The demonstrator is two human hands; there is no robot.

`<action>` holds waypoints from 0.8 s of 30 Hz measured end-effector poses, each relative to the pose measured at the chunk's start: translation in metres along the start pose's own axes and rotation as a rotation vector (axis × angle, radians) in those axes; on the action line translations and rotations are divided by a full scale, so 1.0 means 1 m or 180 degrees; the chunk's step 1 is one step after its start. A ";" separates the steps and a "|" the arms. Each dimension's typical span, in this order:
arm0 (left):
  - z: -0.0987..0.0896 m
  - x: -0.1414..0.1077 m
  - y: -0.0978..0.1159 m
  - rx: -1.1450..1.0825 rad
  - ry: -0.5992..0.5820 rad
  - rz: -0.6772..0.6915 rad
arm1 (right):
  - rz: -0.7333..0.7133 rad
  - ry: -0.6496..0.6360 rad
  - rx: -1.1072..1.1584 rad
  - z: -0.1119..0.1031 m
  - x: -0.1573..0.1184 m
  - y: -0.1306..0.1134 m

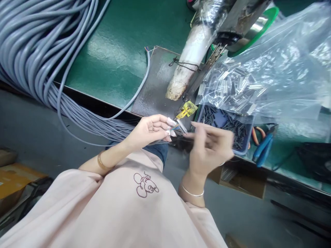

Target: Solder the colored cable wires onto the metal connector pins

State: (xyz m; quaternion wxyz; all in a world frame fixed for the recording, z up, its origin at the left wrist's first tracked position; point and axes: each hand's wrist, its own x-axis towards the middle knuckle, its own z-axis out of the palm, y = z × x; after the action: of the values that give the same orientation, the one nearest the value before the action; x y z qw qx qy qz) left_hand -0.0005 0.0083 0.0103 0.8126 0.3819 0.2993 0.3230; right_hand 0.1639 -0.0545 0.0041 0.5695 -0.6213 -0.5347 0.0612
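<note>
At the edge of the bench, a blue tray holds small black pieces; a clear bag, partly over it, holds silvery plugs. The left hand pinches a wired plug at its fingertips, near the right hand, blurred, fingers partly curled; its grip cannot be told.

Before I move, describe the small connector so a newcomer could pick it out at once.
Start at the green table and find the yellow piece near its edge. Just below it in the picture, by the left hand, is the small connector. Coloured wires run into it, unlike the silvery pieces in the clear bag.
</note>
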 end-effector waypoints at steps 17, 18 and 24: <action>-0.004 -0.013 -0.015 -0.0022 -0.0289 0.0207 | 0.0589 -0.1440 0.0431 -0.003 0.005 -0.019; -0.004 -0.013 -0.016 -0.0034 -0.0301 0.0233 | 0.0662 -0.1442 0.0474 -0.003 0.005 -0.019; -0.003 -0.014 -0.015 0.0081 -0.0344 0.0269 | 0.0919 -0.1489 0.0595 -0.002 0.002 -0.019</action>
State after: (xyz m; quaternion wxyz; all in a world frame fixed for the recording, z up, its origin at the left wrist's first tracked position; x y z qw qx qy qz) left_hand -0.0067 -0.0082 -0.0008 0.8082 0.4214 0.2426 0.3321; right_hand 0.1551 -0.0581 0.0204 0.4709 -0.6048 -0.5497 0.3323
